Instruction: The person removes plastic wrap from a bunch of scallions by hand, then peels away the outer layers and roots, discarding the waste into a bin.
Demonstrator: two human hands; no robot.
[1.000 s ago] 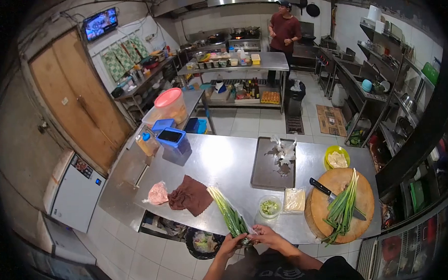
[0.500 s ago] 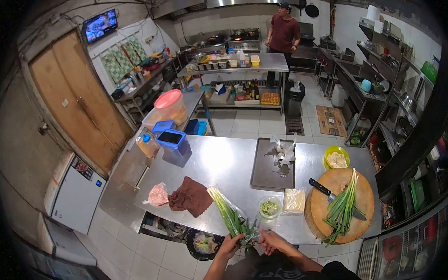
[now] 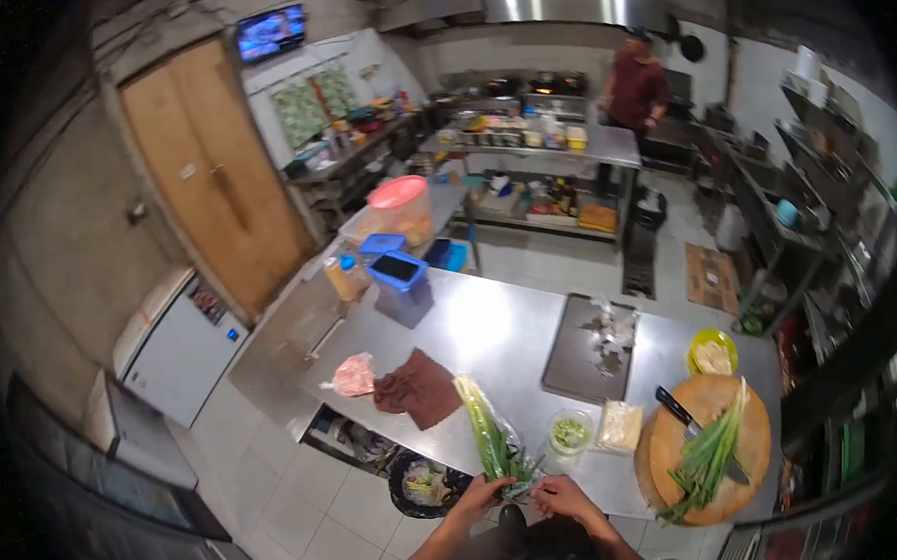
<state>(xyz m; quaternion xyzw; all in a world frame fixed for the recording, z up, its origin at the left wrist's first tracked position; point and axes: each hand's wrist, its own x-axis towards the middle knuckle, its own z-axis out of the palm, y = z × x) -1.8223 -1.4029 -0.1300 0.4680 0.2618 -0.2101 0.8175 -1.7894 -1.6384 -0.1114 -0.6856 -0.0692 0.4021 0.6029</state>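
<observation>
A clear plastic bag (image 3: 519, 485) of spring onions (image 3: 489, 433) lies over the front edge of the steel table, pale ends pointing away from me. My left hand (image 3: 478, 499) is closed around the green end of the bundle and its plastic. Just to the right, my right hand (image 3: 564, 498) is curled in a pinch at the bag's open end; the plastic in its fingers is hard to see. Beyond it stands a tub of chopped spring onion (image 3: 570, 433), beside a wrapped pale block (image 3: 619, 426).
On the round chopping board (image 3: 666, 451) lie a knife (image 3: 674, 403) and loose spring onions (image 3: 711, 454). A metal tray (image 3: 572, 350), a brown cloth (image 3: 416, 389) and a bag of pink food (image 3: 353, 375) are on the table (image 3: 475, 319). A waste bin (image 3: 408, 490) sits below. Another person (image 3: 635, 87) stands far back.
The whole view has swung left, so things sit farther right and lower. My right hand has drawn slightly away from my left. The bagged spring onions stay in my left hand.
</observation>
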